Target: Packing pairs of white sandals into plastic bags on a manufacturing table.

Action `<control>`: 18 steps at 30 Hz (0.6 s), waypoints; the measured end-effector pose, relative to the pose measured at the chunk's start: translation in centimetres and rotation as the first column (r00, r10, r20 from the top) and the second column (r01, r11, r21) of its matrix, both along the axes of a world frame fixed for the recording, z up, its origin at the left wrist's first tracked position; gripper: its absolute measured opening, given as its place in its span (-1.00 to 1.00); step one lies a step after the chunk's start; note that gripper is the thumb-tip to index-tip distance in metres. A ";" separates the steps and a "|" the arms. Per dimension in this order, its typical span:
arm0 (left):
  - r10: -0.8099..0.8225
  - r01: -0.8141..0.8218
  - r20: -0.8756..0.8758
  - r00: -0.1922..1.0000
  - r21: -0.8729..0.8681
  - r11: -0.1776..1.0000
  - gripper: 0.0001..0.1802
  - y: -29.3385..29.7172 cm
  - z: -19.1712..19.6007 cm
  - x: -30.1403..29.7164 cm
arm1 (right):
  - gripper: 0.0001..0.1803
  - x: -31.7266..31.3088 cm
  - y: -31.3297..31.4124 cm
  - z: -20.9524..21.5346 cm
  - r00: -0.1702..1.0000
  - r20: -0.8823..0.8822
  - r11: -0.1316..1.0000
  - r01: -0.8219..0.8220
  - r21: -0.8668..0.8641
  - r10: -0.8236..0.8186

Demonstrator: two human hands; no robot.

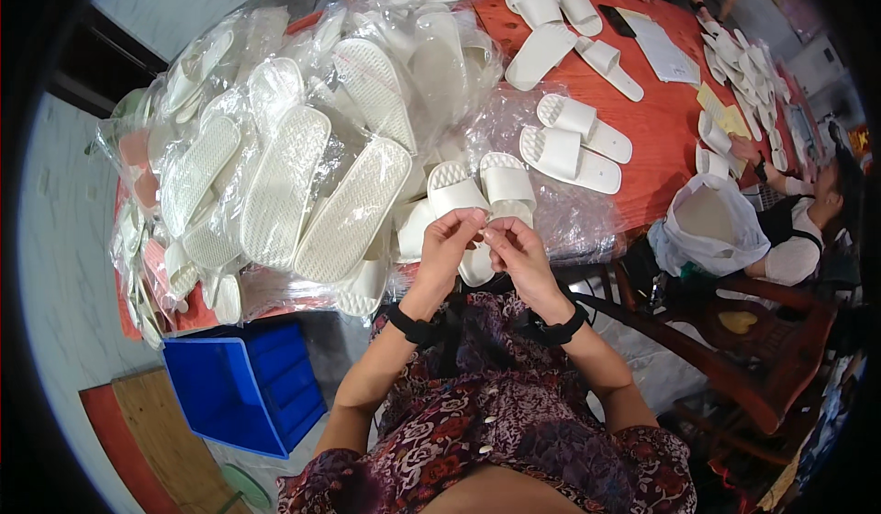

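Note:
My left hand (448,244) and my right hand (521,253) meet in front of me, thumbs and fingertips pinched together. Whatever sits between the fingertips is too small to make out. Right behind them on the table lie a white slide slipper (452,189) and another white slipper (507,184), both with a bumpy textured footbed. Part of a further white slipper (476,264) shows below, between my hands. To the right, a pair of white slippers (576,163) lies on clear plastic. Left of my hands, a large white slipper sole (353,209) rests on the heap.
A big heap of slippers in clear plastic bags (266,101) covers the table's left side. The red table (656,138) also bears loose slippers (541,55), a dark phone (617,21) and papers (663,50). A blue bin (284,376) and wooden chair (734,358) stand below; other people work around.

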State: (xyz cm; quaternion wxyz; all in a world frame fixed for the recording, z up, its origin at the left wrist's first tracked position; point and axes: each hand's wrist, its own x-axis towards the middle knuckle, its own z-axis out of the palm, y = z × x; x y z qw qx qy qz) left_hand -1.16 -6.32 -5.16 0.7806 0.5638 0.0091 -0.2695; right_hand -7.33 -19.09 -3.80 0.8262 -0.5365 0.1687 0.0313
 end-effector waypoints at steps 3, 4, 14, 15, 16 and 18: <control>-0.030 0.030 -0.010 1.000 0.053 0.998 -0.73 -0.6 -0.6 1.5 | -0.85 -0.6 -0.9 -1.1 0.997 -0.076 0.999 -0.004 0.043 0.007; -0.070 0.069 0.006 0.998 0.107 0.992 -0.72 -0.8 -0.8 2.1 | -0.85 -1.0 -1.3 -1.8 0.992 -0.122 0.997 -0.006 0.083 0.016; -0.344 0.136 0.464 0.816 0.425 0.895 -0.68 -3.0 -3.9 8.9 | -0.85 -2.7 -4.9 -8.8 0.923 -0.327 0.974 0.223 0.025 -0.203; -0.380 0.132 0.462 0.802 0.483 0.866 -0.69 -3.3 -3.9 9.5 | -0.81 -2.4 -5.4 -9.6 0.909 -0.364 0.977 0.210 -0.016 -0.202; -0.414 0.126 0.458 0.787 0.538 0.833 -0.70 -3.7 -3.8 9.9 | -0.81 -2.1 -5.6 -10.3 0.908 -0.364 0.976 0.219 -0.016 -0.209; -0.443 0.107 0.473 0.762 0.583 0.806 -0.70 -4.1 -4.3 10.7 | -0.80 -1.3 -5.6 -10.8 0.897 -0.392 0.979 0.168 -0.119 -0.202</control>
